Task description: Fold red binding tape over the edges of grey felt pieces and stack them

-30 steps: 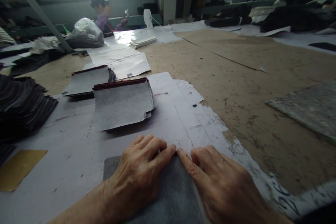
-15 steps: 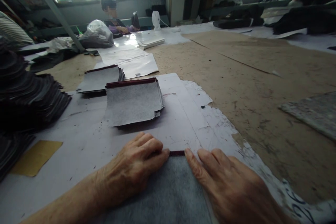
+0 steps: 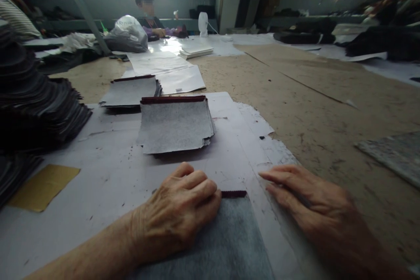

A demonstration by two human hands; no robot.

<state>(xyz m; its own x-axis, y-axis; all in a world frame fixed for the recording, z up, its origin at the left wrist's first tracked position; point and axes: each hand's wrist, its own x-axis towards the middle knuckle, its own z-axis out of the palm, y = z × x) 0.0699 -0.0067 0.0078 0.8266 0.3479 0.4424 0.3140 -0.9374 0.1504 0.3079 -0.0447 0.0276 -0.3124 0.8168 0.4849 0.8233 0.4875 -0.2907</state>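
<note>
A grey fabric piece (image 3: 229, 236) with a narrow dark maroon folded edge lies in front of me on white paper. My left hand (image 3: 187, 205) is closed, its curled fingers pressed on that folded edge and covering its left part. My right hand (image 3: 302, 201) is off the fabric, to its right over the paper, with thumb and fingers extended and nothing seen between them. Beyond my hands sits a stack of similar grey pieces (image 3: 175, 124) with maroon top edges. Another such stack (image 3: 129, 92) stands behind it to the left.
Tall piles of dark fabric (image 3: 29, 96) rise at the left, near a tan card (image 3: 46, 187). A thick grey felt-like slab (image 3: 393, 153) lies at the right on brown paper (image 3: 315, 118). Across the table a person (image 3: 149, 17) sits by a plastic bag (image 3: 127, 35).
My right hand has let go of the folded edge and moved right, baring the fabric's right corner. My left hand stays on the edge. The whole view has shifted slightly.
</note>
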